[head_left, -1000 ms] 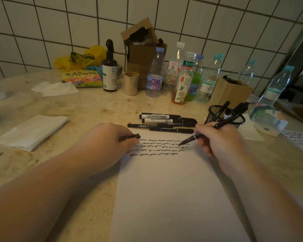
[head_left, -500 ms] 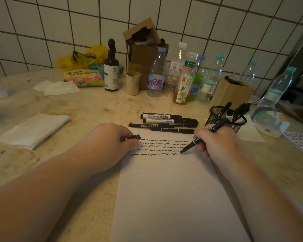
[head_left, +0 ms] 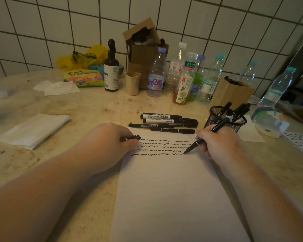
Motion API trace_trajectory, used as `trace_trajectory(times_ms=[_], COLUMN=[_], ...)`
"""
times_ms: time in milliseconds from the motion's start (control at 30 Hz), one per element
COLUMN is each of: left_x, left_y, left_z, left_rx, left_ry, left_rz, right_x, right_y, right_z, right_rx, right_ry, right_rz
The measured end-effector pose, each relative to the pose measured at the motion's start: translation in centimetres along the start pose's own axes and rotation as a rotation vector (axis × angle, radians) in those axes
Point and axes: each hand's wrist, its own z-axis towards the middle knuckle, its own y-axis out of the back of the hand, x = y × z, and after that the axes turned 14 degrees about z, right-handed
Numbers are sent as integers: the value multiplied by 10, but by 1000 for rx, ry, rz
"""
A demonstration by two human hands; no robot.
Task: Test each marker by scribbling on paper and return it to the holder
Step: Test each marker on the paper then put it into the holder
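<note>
A person tests a black marker on white paper at a cluttered stone counter.

Nearest, the sheet of paper (head_left: pixel 173 189) carries five wavy black lines. The right hand (head_left: pixel 219 144) grips the uncapped marker (head_left: pixel 206 135), tip at the end of the lowest line. The left hand (head_left: pixel 108 144), on the paper's edge, pinches the cap (head_left: pixel 136 137). Beyond lie five more markers (head_left: pixel 164 122); the mesh holder (head_left: pixel 224 119) stands to their right. A dragged wrist could smear wet ink, or the loose sheet could slip.
</note>
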Motion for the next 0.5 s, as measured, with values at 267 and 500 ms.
trace_trajectory(times_ms=[267,500], left_x=[0,0], left_y=[-1,-2], left_z=[0,0], left_rx=[6,-10], left_ry=[9,2], left_rz=[-3,-36], right_x=[1,3], right_y=[0,-2], right_z=[0,-7], right_rx=[-32,32], right_ry=[-9,23], right_rz=[-7,177])
